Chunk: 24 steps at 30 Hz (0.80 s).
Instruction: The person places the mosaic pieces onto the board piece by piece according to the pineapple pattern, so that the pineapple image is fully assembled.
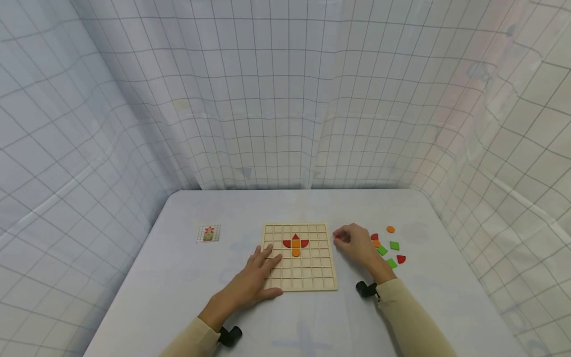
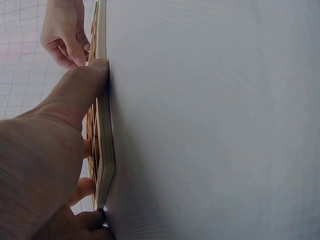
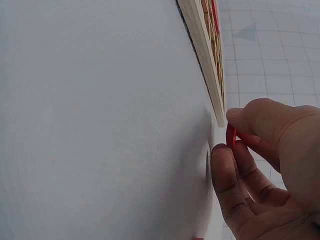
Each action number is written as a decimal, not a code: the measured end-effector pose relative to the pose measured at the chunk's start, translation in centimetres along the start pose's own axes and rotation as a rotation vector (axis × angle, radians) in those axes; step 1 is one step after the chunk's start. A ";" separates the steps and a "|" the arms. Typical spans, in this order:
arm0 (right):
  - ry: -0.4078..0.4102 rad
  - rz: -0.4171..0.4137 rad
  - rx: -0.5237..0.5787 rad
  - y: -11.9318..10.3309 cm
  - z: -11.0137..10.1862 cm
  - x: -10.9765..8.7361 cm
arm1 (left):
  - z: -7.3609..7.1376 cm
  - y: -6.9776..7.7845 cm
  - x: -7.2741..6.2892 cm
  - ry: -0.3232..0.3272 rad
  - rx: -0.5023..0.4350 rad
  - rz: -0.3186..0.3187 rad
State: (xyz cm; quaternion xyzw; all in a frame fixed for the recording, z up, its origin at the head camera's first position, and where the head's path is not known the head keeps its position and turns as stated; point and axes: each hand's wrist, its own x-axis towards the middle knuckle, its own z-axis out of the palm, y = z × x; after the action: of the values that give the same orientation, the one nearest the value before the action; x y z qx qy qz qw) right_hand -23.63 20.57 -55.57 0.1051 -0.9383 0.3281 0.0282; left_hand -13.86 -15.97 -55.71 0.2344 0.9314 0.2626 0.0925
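A wooden grid board [image 1: 308, 282] lies on the table with red and orange pieces set in its upper middle cells: a red triangle [image 1: 295, 237], an orange square [image 1: 296, 244], red quarter-round pieces [image 1: 305, 243] on both sides and an orange circle [image 1: 296, 253]. My left hand [image 1: 252, 280] rests spread on the board's left side, its thumb at the near edge in the left wrist view. Just off the board's right edge, my right hand [image 1: 357, 243] pinches a small red piece [image 3: 230, 135] between thumb and fingers. The piece's full outline is hidden.
Right of the right hand lie loose pieces: several green squares [image 1: 394, 245], a red quarter-round [image 1: 401, 259], an orange circle [image 1: 390, 229] and others partly behind the wrist. A small pattern card [image 1: 208, 233] lies at the left. Gridded white curtains [image 1: 285, 99] surround the table.
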 end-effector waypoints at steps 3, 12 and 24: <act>0.008 -0.006 0.005 -0.2 -0.1 0.0 | 0.0 0.0 0.0 -0.001 0.001 0.002; 0.031 -0.128 0.054 -1.4 0.1 -0.1 | 0.1 -0.2 0.1 0.004 0.018 0.007; -0.026 -0.213 0.076 -2.8 1.5 -0.4 | 0.1 -0.3 0.0 0.001 0.007 0.009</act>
State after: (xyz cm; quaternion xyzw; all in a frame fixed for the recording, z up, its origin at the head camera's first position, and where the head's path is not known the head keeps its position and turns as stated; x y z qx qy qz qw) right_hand -22.60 17.63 -55.07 0.2096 -0.9091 0.3570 0.0470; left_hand -13.99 -16.13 -56.02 0.2389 0.9313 0.2598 0.0899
